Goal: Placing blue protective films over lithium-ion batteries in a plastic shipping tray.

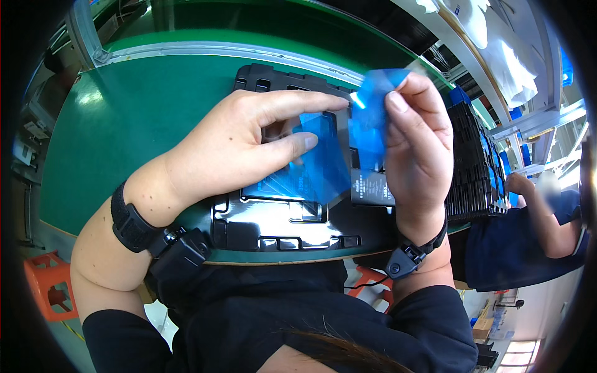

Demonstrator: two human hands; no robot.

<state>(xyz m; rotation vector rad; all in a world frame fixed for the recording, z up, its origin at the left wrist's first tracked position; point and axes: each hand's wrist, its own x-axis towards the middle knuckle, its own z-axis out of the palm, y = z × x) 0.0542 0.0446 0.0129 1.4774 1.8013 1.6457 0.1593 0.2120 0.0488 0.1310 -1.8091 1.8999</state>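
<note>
A translucent blue film strip [369, 127] hangs over the black plastic tray [249, 230], its upper end pinched between thumb and fingers of my right hand [423, 137]. My left hand [242, 133] reaches across the tray, palm down, thumb and index finger stretched apart; its other fingers are partly hidden below. Under and beside that thumb, blue film [329, 171] covers a flat dark rectangular piece in the tray. Nearer my right hand lies a flat black battery-like block [369, 188] with white print, uncovered by film on its visible face and partly hidden by the hand.
The tray rests on a green tabletop [124, 137] with a metal rail [205, 50] along its far side. A tall stack of black trays [476, 161] stands at the right. Beyond it, a co-worker's arm [541, 217] shows. An orange stool [46, 286] stands at lower left.
</note>
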